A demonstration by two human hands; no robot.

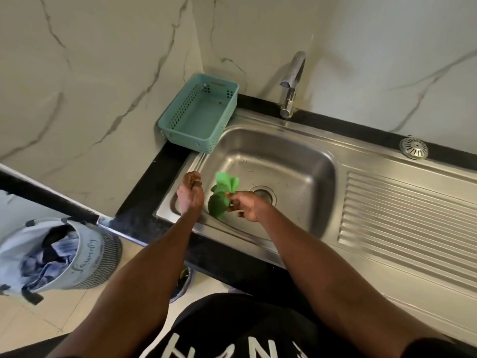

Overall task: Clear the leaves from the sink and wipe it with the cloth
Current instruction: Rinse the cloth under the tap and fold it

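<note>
The fingers [232, 200] of the right hand [249, 206] are curled in a pinch on a bunch of green leaves [222, 196], gripping it at its right edge, about halfway along. The bunch hangs over the left part of the sink [304, 161] basin, just left of the drain [263, 196], and its long axis runs roughly from the near rim toward the far wall, with one lobe fanning up and away and a larger one drooping toward the near-left corner. Whether the lower tip touches the steel I cannot tell.

The left hand [190, 196] is just left of the leaves, above the sink's left rim, palm turned partly up. Its fingers [193, 179] are curled in loosely, and I can see nothing between them; whether they hold a scrap of leaf is unclear. So the leaves lie between the two hands, held only by the right, with the left near enough to take or support them.

No other leaves show in the basin, so by my reading the clearing step is nearly finished, and no cloth is in view yet.

Behind the sink's far-left corner a teal basket [198, 112] sits on the dark desk [144, 192], overhanging the rim. The tap [291, 83] stands behind the far rim, a round strainer [413, 148] lies right of it, and a laundry bag [51, 257] stands on the floor, well left of the sink.
</note>
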